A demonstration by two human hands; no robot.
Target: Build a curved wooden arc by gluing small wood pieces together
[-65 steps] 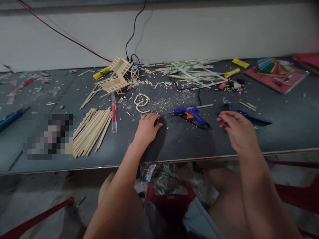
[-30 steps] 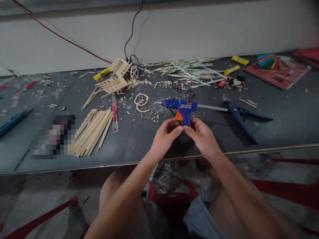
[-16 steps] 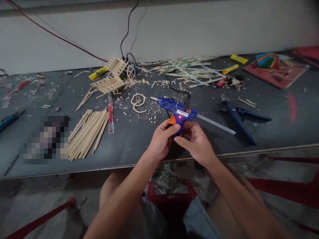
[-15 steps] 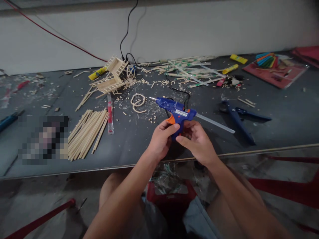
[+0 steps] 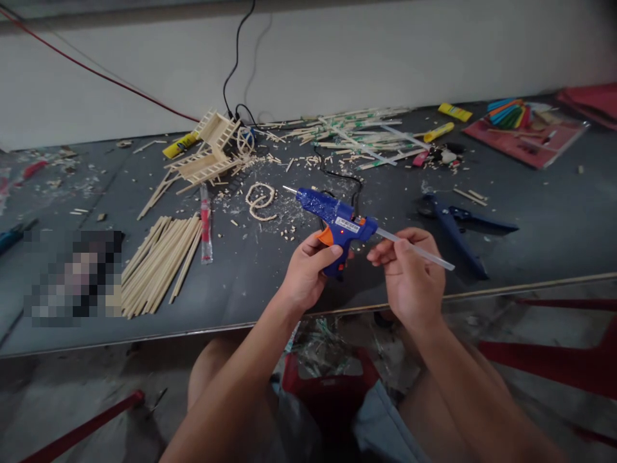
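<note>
A blue hot glue gun [image 5: 332,212] with an orange trigger is held by its handle in my left hand [image 5: 307,270], above the front of the dark table. Its metal nozzle points left, and a small red light glows on its side. From its back end sticks a translucent glue stick [image 5: 434,258]. My right hand [image 5: 414,276] is closed on that stick, the thumb on top and the fingers curled beneath. Left of the nozzle lie two small curved pieces made of wood bits [image 5: 261,201].
Bamboo sticks [image 5: 159,263] lie in a bundle front left, beside a red-and-clear packet [image 5: 206,225]. Behind stands a wooden stick model [image 5: 212,154]. Blue-handled pliers [image 5: 457,231] rest at right. Loose sticks [image 5: 357,132] and yellow tubes [image 5: 438,132] lie along the back.
My right hand has left the glue gun's handle and moved right to the glue stick, closing on it. My left hand keeps its hold on the gun. The view has shifted slightly.
</note>
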